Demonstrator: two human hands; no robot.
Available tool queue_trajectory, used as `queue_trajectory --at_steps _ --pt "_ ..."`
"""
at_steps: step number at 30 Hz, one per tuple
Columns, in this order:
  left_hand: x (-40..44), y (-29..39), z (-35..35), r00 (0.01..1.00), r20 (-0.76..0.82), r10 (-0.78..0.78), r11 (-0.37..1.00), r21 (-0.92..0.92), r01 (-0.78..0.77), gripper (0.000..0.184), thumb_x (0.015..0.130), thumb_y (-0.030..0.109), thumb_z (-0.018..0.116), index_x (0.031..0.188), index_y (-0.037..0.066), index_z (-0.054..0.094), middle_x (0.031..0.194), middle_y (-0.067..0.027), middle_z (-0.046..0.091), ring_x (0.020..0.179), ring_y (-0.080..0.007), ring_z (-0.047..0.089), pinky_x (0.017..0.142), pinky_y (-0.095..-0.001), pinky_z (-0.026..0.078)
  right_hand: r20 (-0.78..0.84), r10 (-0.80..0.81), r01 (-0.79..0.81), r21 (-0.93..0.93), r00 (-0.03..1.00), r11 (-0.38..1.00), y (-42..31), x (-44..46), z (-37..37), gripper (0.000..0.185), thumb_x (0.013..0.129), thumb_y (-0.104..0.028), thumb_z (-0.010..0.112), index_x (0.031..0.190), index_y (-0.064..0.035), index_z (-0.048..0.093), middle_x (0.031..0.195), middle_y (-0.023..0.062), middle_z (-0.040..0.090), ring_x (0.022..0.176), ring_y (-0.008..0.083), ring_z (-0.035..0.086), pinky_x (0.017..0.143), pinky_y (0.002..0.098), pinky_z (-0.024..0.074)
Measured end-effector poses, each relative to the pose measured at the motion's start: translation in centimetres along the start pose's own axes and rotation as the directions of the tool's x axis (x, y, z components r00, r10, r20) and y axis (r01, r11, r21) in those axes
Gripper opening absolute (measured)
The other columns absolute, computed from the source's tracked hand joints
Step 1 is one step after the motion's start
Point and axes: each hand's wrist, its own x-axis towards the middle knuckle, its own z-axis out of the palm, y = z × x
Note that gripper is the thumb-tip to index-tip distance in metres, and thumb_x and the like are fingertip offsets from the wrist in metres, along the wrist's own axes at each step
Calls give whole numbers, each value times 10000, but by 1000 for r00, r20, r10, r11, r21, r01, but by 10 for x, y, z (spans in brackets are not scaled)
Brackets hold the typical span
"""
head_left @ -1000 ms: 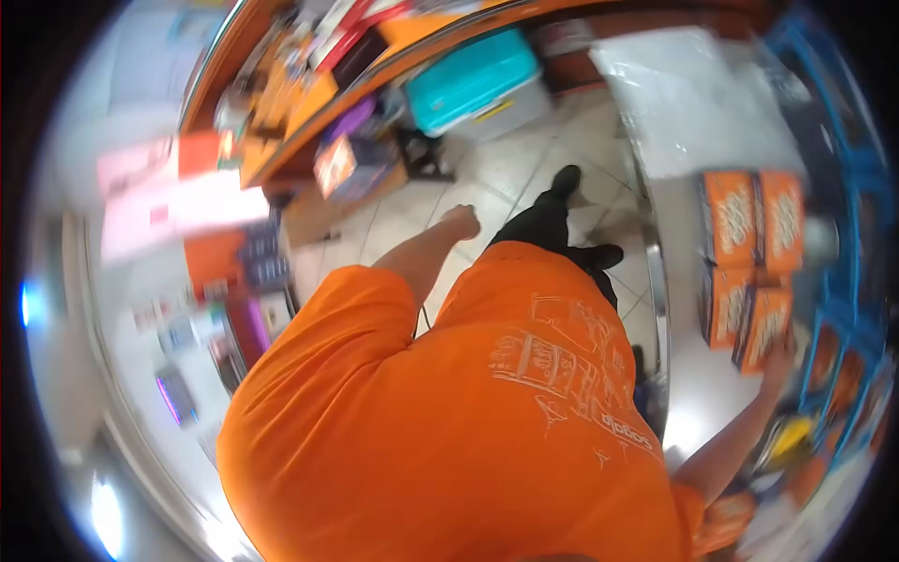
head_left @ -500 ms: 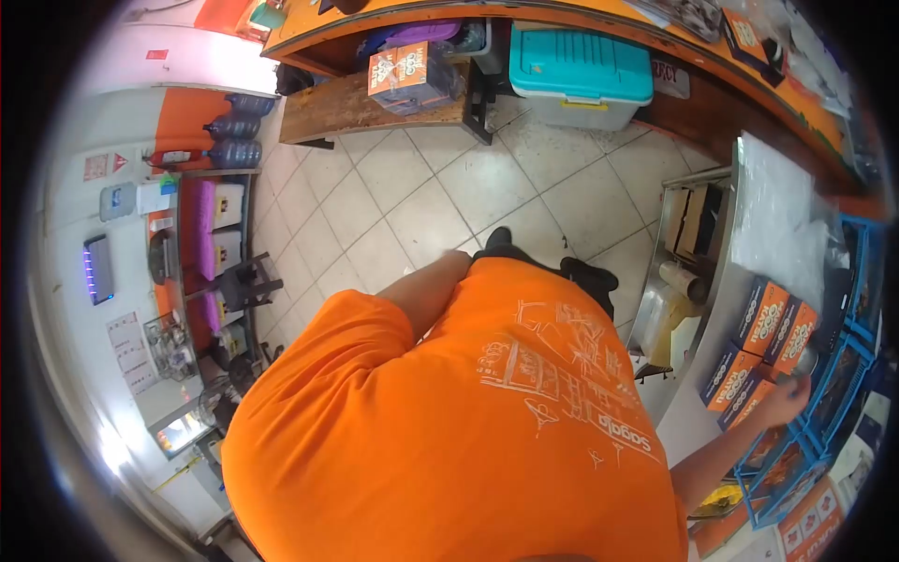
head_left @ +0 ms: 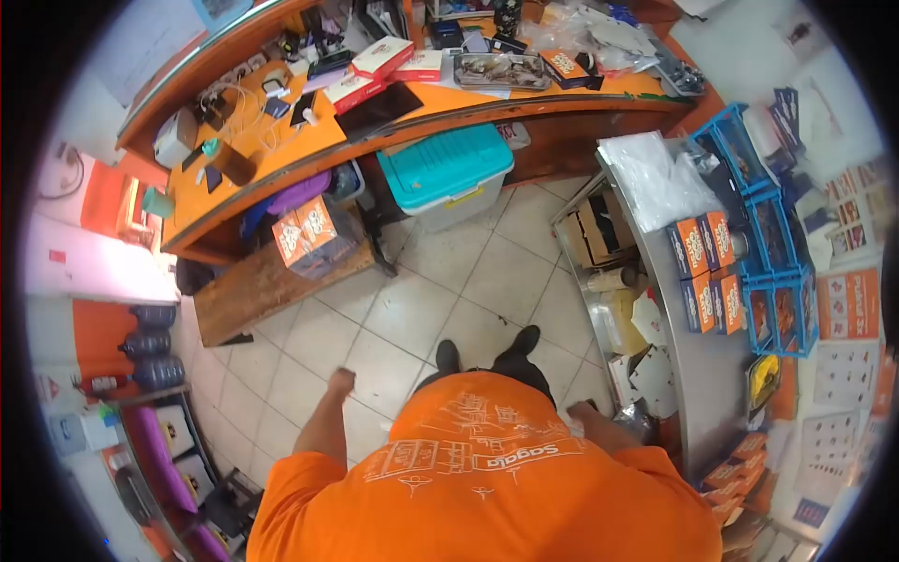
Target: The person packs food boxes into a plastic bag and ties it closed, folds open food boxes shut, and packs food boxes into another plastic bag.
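Observation:
My left hand [head_left: 343, 381] hangs over the tiled floor, left of my feet, its fingers curled in; nothing shows in it. On the other side, my right hand [head_left: 584, 410] is low beside my body, near the metal counter's [head_left: 695, 403] lower shelf; its fingers are too small and dark to make out. Orange and dark-blue boxes [head_left: 702, 241] stand in a two-by-two group on the counter, apart from both hands. Clear plastic bags [head_left: 655, 178] lie behind them.
Blue wire baskets [head_left: 773, 239] line the counter's right side. A long orange desk [head_left: 281, 140] crosses the back, above a turquoise-lidded bin [head_left: 448, 170]. At left a wooden bench [head_left: 239, 298] bears wrapped boxes [head_left: 306, 236]. Water bottles [head_left: 154, 347] stand further left.
My right hand has left the orange boxes and come down beside my body. My left hand has moved out to the left. The view has turned, showing more of the desk.

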Motion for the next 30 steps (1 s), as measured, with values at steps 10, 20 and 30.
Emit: queue_trajectory --at_steps 10,20,30 --pt "-65 88 -11 905 419 79 995 17 -94 349 862 348 619 1038 50 657 984 -201 694 866 -334 672 795 -409 535 -458 -716 594 -405 527 695 5 71 44 248 862 -256 613 985 -46 666 840 100 662 697 230 641 645 356 529" --pt "87 214 -106 926 105 363 930 -103 -353 380 833 353 654 1075 60 644 998 -219 688 976 -374 650 850 -449 507 -506 -335 408 37 795 912 -108 -14 12 318 803 -328 577 856 -50 724 900 232 678 831 366 660 741 440 509" --pt "95 218 -143 930 73 361 931 26 -364 299 819 311 633 1002 74 641 930 -184 700 868 -353 676 770 -435 533 -158 -254 198 -304 954 932 -32 4 53 189 793 -128 565 871 -33 709 825 153 695 665 275 695 577 372 577"
